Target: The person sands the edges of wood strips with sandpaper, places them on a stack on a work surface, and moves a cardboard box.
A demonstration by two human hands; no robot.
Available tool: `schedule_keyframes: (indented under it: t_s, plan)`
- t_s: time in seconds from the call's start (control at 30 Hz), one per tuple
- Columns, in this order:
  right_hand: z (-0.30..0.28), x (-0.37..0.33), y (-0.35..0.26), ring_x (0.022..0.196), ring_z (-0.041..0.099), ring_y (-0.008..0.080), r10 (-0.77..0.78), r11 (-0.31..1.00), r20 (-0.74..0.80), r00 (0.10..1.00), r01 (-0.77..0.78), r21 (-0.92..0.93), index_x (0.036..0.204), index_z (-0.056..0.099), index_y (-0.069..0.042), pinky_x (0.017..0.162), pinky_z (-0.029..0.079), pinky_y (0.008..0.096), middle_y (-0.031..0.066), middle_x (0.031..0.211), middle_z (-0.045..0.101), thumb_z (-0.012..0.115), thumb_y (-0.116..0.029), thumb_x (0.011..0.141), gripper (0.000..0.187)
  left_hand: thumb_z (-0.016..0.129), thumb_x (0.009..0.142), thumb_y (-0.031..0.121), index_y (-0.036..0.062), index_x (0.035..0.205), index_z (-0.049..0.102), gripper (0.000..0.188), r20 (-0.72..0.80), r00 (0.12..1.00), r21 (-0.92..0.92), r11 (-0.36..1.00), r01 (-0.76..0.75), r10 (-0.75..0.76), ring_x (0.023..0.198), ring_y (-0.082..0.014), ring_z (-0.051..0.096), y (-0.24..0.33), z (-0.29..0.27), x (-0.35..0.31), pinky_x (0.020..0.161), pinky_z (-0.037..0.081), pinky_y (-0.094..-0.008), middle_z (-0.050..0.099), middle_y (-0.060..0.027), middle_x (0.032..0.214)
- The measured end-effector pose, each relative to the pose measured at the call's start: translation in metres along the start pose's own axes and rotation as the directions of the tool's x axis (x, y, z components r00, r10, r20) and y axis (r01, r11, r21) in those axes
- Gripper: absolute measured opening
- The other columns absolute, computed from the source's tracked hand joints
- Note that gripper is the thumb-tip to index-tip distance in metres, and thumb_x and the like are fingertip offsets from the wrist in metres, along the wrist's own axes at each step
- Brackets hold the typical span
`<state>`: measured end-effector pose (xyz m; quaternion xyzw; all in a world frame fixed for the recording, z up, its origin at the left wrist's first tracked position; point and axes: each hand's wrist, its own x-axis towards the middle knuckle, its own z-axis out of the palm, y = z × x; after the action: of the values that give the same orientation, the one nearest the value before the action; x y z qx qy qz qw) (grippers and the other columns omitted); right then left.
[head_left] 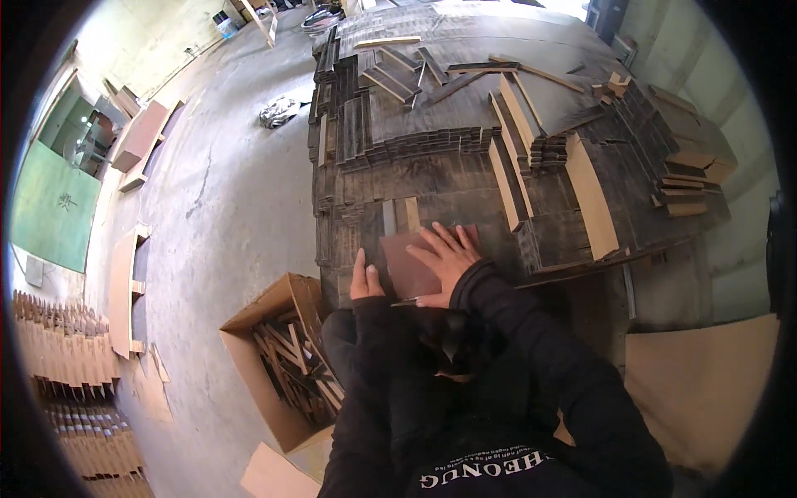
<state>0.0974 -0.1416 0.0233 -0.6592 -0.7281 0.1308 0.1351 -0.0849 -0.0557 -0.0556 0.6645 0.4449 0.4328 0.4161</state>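
Observation:
A reddish-brown flat panel (pixel 407 270) lies at the near edge of the dark work table, in front of my body. Across its right part my right hand (pixel 452 261) is spread flat, fingers apart and thumb toward the near edge. My left hand (pixel 365 280) stands at the panel's left side, with a finger stretched out and the thumb beside it; its other fingers are hard to see. Just beyond the panel's far edge lie a pale wood strip (pixel 413 213) and a narrow grey strip (pixel 388 217).
Stacked dark strips (pixel 357 129) line the table's left and back. Long tan-faced boards (pixel 591 199) stand to the right. A cardboard box (pixel 249 357) of wood offcuts sits on the floor at left. Loose strips (pixel 394 81) lie farther back, and a cardboard sheet (pixel 706 373) is at right.

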Motion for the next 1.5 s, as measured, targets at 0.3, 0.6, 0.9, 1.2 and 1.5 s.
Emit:
schedule_keyframes:
  t_s: [0.3,0.6,0.9,1.2,1.5]
  plan:
    - [-0.011,-0.01,0.015,0.131,0.011,0.0321,0.001,0.998,0.004,1.0,-0.001,-0.063,0.133,0.031,-0.021,0.105,0.008,0.0511,0.0123,0.141,0.017,0.068,-0.053,0.059,0.088,0.044,0.088,0.012,0.0008,0.123,0.043,0.037,-0.072,0.995,0.093,0.993,-0.066,0.072,0.106,-0.0248,0.049,0.002,0.009,-0.005,0.091,0.036,-0.0301,0.05,-0.015,0.118]
    - [-0.015,-0.028,0.019,0.13,0.016,0.0339,-0.06,0.997,0.012,0.998,0.061,-0.044,0.132,0.033,-0.018,0.104,0.01,0.0538,0.0146,0.14,0.021,0.064,-0.038,0.07,0.072,0.049,0.083,0.012,0.0004,0.124,0.041,0.043,-0.08,0.99,0.141,0.984,-0.106,0.118,0.112,-0.0337,0.042,0.009,0.005,-0.007,0.095,0.033,-0.0367,0.044,-0.0189,0.122]
    - [-0.034,-0.127,-0.027,0.119,0.041,0.0312,-0.094,0.944,-0.378,0.921,0.203,0.261,0.116,0.054,-0.005,0.103,0.022,0.0458,0.0142,0.124,0.048,0.041,-0.021,0.078,0.043,0.077,0.056,0.031,0.0222,0.128,0.042,0.081,0.424,0.855,0.554,0.661,-0.507,0.3,0.125,-0.041,0.022,0.044,-0.028,-0.012,0.099,0.028,-0.0478,0.023,-0.0156,0.139]
    - [0.001,-0.203,-0.049,0.111,0.049,0.0325,0.298,0.839,-0.478,0.827,0.012,0.544,0.104,0.061,0.0,0.095,0.035,0.0458,0.018,0.114,0.055,0.04,-0.019,0.078,0.039,0.079,0.058,0.032,0.0189,0.125,0.046,0.076,0.64,0.737,0.345,0.776,-0.528,0.217,0.126,-0.036,0.026,0.028,-0.033,0.031,0.099,0.031,-0.0391,0.018,-0.0202,0.14]
    - [-0.03,-0.14,-0.037,0.106,0.052,0.037,0.149,0.773,-0.872,0.466,0.496,0.397,0.115,0.049,0.006,0.092,0.038,0.0409,0.0272,0.11,0.053,0.039,-0.015,0.088,0.036,0.075,0.065,0.03,0.0069,0.132,0.031,0.084,0.4,0.885,0.399,0.823,-0.404,0.24,0.125,-0.0354,0.029,0.027,-0.036,0.004,0.097,0.033,-0.0373,0.026,-0.0228,0.136]
